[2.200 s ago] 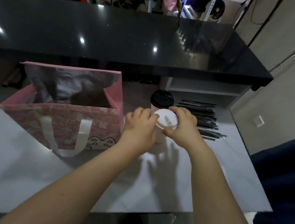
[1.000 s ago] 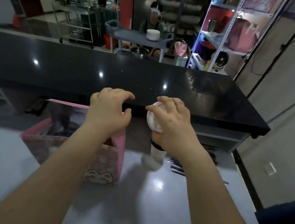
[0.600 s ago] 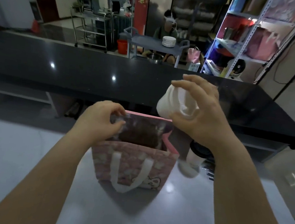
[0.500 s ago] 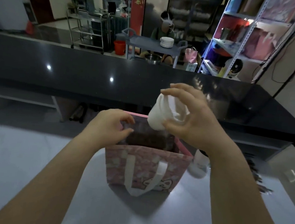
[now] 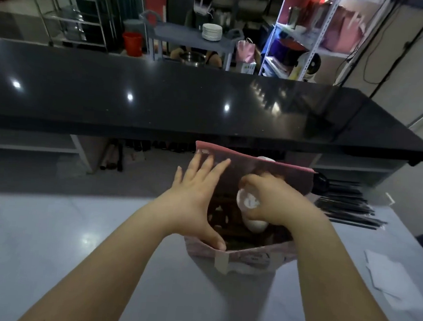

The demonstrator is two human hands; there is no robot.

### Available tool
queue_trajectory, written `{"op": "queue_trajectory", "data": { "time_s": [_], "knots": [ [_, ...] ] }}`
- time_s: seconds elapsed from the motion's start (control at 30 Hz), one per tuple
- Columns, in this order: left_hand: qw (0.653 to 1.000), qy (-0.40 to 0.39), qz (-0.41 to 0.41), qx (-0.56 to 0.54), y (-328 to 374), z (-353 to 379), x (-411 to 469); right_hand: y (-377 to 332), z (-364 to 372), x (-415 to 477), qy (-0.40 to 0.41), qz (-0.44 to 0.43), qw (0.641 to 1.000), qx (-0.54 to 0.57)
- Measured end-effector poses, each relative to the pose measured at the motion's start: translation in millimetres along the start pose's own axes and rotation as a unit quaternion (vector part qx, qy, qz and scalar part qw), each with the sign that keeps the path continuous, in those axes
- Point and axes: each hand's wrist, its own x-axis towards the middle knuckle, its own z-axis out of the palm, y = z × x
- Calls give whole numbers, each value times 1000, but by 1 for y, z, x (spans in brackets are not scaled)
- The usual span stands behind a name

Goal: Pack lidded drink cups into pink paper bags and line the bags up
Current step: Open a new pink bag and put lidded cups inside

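Note:
A pink paper bag (image 5: 256, 258) with white handles stands open on the grey table, close in front of me. My left hand (image 5: 193, 204) is spread wide at the bag's left side, thumb on the near rim and fingertips by the far rim, gripping nothing. My right hand (image 5: 275, 203) is down inside the bag's mouth, closed around a white lidded cup (image 5: 254, 224) that sits tilted below the rim. A second cup with a black lid (image 5: 319, 184) stands behind the bag's right corner, mostly hidden.
A pile of black straws (image 5: 348, 208) lies on the table to the right of the bag. White paper sheets (image 5: 395, 281) lie at the near right. A long black counter (image 5: 184, 102) runs across behind the table. A person sits beyond it.
My right hand has brought the white cup from the table, up over the bag and down into its mouth. My left hand went from pinching the rim to spreading across the opening.

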Motion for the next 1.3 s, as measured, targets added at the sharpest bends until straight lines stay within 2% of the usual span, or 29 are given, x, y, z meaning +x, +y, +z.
{"op": "queue_trajectory", "data": {
  "time_s": [0.23,0.33,0.37,0.67,0.83,0.97,1.17,1.23,1.3],
  "knots": [
    [1000,5,13,17,4,4,-2,-20,23,47,-67,-8,998,4],
    [1000,9,7,5,4,4,2,-20,36,49,-43,-29,995,83],
    [1000,9,3,-1,3,4,4,-18,38,49,-42,-35,995,80],
    [998,47,-31,-38,-3,4,7,-13,62,50,-112,-73,991,19],
    [994,77,-75,28,-4,16,7,-19,91,43,-120,-142,978,-96],
    [988,109,-91,54,-7,30,4,-17,98,43,-120,-136,978,-104],
    [987,118,-84,75,-1,36,2,-19,90,45,-174,-120,969,-127],
    [983,153,-75,69,3,33,4,-18,71,47,-210,-123,965,-95],
    [971,219,-61,68,6,28,6,-16,41,47,-213,-118,968,-61]
  ]
}}
